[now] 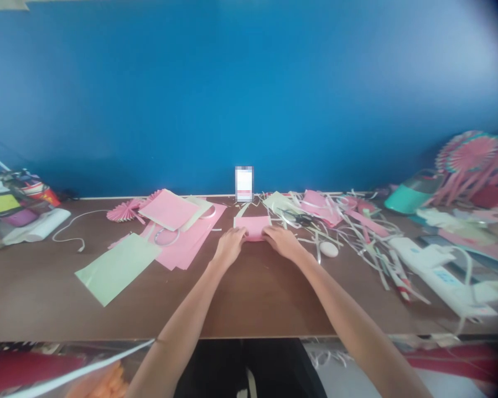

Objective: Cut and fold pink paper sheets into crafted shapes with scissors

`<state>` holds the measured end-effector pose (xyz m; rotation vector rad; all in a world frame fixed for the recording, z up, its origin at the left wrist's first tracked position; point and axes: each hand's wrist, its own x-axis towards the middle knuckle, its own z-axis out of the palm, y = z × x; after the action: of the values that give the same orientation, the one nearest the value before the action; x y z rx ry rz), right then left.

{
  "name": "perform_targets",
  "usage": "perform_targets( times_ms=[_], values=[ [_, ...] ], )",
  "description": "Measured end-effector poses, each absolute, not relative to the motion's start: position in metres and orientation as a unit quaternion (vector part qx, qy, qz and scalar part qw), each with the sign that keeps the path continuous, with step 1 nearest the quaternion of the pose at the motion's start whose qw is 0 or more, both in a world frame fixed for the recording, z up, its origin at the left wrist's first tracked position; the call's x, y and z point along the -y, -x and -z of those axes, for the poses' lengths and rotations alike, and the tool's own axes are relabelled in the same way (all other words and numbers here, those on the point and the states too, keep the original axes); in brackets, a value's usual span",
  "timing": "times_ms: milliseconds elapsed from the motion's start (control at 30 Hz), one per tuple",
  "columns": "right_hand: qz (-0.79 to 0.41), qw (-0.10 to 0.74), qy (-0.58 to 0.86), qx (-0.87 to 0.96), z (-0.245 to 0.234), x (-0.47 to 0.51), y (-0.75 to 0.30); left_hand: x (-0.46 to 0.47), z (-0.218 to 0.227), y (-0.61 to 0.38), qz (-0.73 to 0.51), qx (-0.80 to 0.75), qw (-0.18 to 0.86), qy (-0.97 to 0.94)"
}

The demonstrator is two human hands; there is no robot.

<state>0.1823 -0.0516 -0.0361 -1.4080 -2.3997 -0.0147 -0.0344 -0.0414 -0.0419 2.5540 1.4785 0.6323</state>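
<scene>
A folded piece of pink paper [252, 228] lies flat on the brown table [257, 293], near the far side. My left hand [230, 247] grips its left end, and my right hand [283, 243] grips its right end, with fingertips pressing on top. The part under my fingers is hidden. A tangle of pale green and pink paper strips [348, 221] spreads to the right of my right hand. A white oval object [328, 249] lies close to that hand, and black-handled scissors [301, 219] rest among the strips.
Pink sheets [182, 237], a pale green sheet [117, 269] and a pink paper fan [124, 210] lie to the left. An upright phone [244, 183] stands by the blue wall [249, 83]. A white device with a cord [435, 271] sits at right; cluttered supplies [16, 207] sit far left.
</scene>
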Motion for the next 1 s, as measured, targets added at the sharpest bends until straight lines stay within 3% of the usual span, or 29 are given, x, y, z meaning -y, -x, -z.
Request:
perform_targets(
  times_ms=[400,700,1000],
  values=[
    [-0.064,0.247,0.537,0.804,0.047,0.045,-0.186,0.037,0.046,0.036,-0.237,-0.477,0.090,-0.841],
    [-0.014,0.259,0.505,0.823,0.045,0.046,-0.183,0.037,0.042,0.037,-0.182,-0.459,0.027,-0.869],
    [-0.010,0.205,0.450,0.869,0.039,0.049,-0.177,0.043,0.039,0.030,-0.162,-0.441,0.026,-0.882]
  ],
)
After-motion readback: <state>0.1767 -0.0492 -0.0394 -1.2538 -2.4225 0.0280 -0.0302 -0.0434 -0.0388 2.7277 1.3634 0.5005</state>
